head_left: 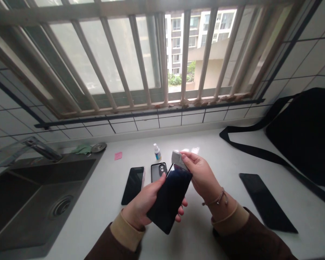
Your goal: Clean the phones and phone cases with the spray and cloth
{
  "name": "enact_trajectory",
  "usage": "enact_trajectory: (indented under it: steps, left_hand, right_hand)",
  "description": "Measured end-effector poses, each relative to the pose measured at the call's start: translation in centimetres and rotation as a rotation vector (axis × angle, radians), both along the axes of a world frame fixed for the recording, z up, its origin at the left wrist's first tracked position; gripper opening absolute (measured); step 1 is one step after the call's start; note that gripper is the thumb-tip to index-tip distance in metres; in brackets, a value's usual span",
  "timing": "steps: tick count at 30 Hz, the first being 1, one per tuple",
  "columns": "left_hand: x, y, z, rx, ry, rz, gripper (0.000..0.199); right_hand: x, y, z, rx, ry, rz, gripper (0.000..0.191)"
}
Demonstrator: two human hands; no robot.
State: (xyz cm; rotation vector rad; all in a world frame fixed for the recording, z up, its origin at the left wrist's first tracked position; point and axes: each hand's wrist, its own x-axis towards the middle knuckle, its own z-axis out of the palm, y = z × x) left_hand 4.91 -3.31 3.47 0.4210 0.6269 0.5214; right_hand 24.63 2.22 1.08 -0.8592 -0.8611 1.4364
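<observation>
A dark phone [170, 200] lies tilted in my left hand [143, 202], whose thumb rests on its edge and whose fingers wrap round the far side. At the phone's upper end, my right hand [201, 173] pinches a grey cloth [178, 157] that meets the screen there. A bracelet circles my right wrist. Just behind my left thumb is a black phone case [158, 171] with a camera cutout. Left of it lies another phone [133, 185], screen dark. The small white spray bottle [157, 152] stands upright behind the case.
A sink [40, 202] with a faucet [41, 148] is at the left. On the counter [97, 220] are a pink note [118, 155] and, at right, a flat black panel [266, 202]. A black bag [303, 133] with a strap sits far right. Behind is a barred window.
</observation>
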Motion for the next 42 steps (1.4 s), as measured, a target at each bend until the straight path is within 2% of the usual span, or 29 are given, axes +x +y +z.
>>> enact_trajectory:
  steps: [2, 4, 7, 9, 12, 16, 21, 25, 29, 32, 35, 38, 42]
  left_hand:
    - [0.0, 0.1, -0.1, -0.007, 0.023, 0.005, 0.077]
    - [-0.1, 0.3, -0.1, 0.001, 0.029, 0.039, 0.076]
    - [-0.3, 0.7, 0.1, 0.007, 0.033, 0.111, 0.074]
    - [-0.3, 0.8, 0.2, 0.006, 0.061, 0.192, 0.073]
    - [0.1, 0.9, 0.1, 0.007, 0.120, 0.316, 0.072]
    - [1.1, 1.1, -0.9, -0.012, 0.117, 0.408, 0.065]
    - [1.9, 1.7, -2.1, -0.037, 0.046, 0.660, 0.044]
    - [1.3, 2.2, -1.7, -0.055, 0.058, 0.872, 0.047]
    - [-0.1, 2.8, -0.4, -0.042, -0.015, 0.965, 0.062]
    - [-1.0, 3.2, 0.1, -0.018, 0.032, 1.129, 0.063]
    - [-1.1, 3.3, -0.2, 0.093, 0.100, 1.327, 0.061]
    - [-0.3, 3.0, -0.7, 0.217, 0.116, 1.461, 0.052]
    - [0.7, 2.6, -1.1, 0.343, 0.156, 1.518, 0.041]
  right_hand:
    - [-0.1, -0.3, 0.3, -0.007, 0.044, 0.169, 0.037]
    - [-0.2, -0.4, 0.5, -0.008, 0.080, 0.236, 0.035]
    - [-0.2, -0.3, 0.4, 0.014, 0.072, 0.185, 0.034]
    - [-0.2, -0.2, 0.1, 0.039, -0.005, 0.114, 0.034]
    - [-0.5, -0.2, -0.4, 0.130, -0.257, -0.022, 0.033]
    - [-1.1, -0.7, -1.0, 0.300, -0.538, -0.156, 0.025]
    - [-2.4, -1.8, -1.1, 0.378, -0.596, -0.069, 0.021]
    - [-3.3, -2.8, -0.6, 0.401, -0.564, 0.058, 0.020]
    - [-3.7, -3.4, -0.3, 0.371, -0.518, 0.164, 0.020]
    - [-3.9, -3.3, -0.5, 0.277, -0.475, 0.251, 0.026]
    - [-4.4, -3.2, -1.0, 0.120, -0.402, 0.322, 0.033]
    - [-4.9, -3.4, -1.6, 0.001, -0.338, 0.335, 0.035]
    - [-5.6, -4.2, -1.9, 0.086, -0.418, 0.246, 0.030]
